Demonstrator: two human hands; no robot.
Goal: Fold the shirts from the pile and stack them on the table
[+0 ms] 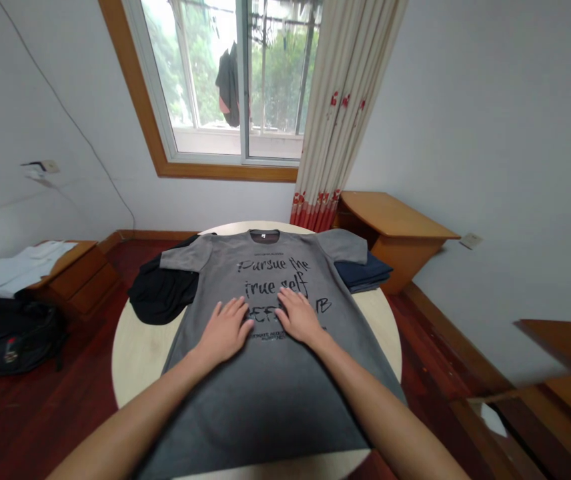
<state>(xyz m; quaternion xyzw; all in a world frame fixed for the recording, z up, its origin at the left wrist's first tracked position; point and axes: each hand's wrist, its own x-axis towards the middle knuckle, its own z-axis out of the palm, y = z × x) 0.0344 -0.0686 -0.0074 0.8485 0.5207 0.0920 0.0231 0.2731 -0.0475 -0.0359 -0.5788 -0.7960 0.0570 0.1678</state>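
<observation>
A grey T-shirt [265, 393] with black lettering lies spread face up on a round, pale table [133, 353], its collar toward the window and its hem toward me. My left hand [225, 330] rests on the left of the printed chest, fingers stretched out. On the right of the print lies my right hand [299, 313], also flat with its fingers apart. Part of the lettering is hidden under both hands. Neither hand grips the cloth.
Dark clothing [165, 287] is bunched at the table's left, partly under a sleeve. Folded navy clothes [365, 272] are stacked at the right. A wooden desk [395, 217] stands behind, near the curtain [333, 120]. A black bag [10, 333] sits on the floor at left.
</observation>
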